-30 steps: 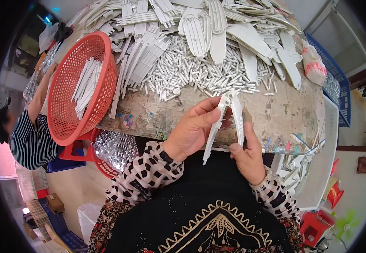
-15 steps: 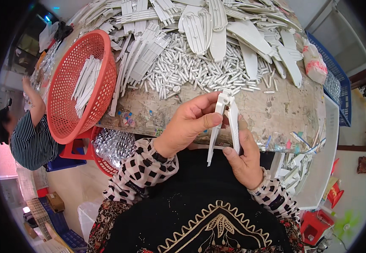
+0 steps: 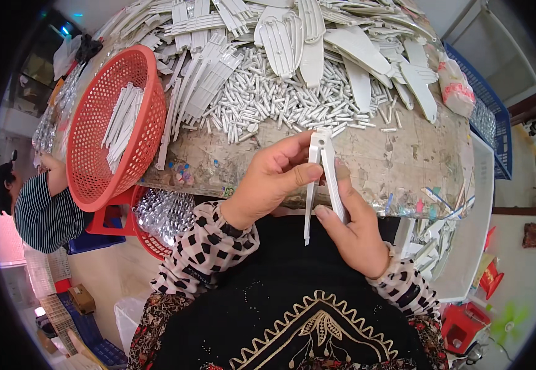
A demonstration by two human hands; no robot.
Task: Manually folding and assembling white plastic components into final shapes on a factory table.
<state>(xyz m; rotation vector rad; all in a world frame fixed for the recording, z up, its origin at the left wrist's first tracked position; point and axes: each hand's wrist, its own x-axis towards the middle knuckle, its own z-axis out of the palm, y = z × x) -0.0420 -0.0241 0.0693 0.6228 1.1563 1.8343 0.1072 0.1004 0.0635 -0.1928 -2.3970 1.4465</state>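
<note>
Since the earlier frame the two white pieces have swung closer together, the right hand has come in toward the left, and the co-worker's arm at far left has dropped back. On my feed, left hand [image 3: 262, 191]: thumb and fingers pinching the left white piece [image 3: 309, 213] high up. Right hand [image 3: 360, 234]: thumb and fingers pinching the right white piece [image 3: 331, 172] lower down. Pieces meet at the top in a narrow upside-down V, over the table's front edge; can't tell if they're fastened.

Containers: big red basket [image 3: 155, 102] at left, tilted toward me, white strips [image 3: 123, 123] inside. Lower red basket [image 3: 151, 246], shiny silvery stuff [image 3: 163, 213] in it. White tub [image 3: 479, 253] at right, jumbled white parts [image 3: 428, 250]. Blue crate [image 3: 503, 117] behind it, clear shiny contents.

Edges: front edge of the table [image 3: 404, 172] curves just below the fingers. I get room sideways on the worn strip either side of the hands; forward, the small white pins [image 3: 268, 102] crowd in, panels [image 3: 357, 46] heaped beyond.
</note>
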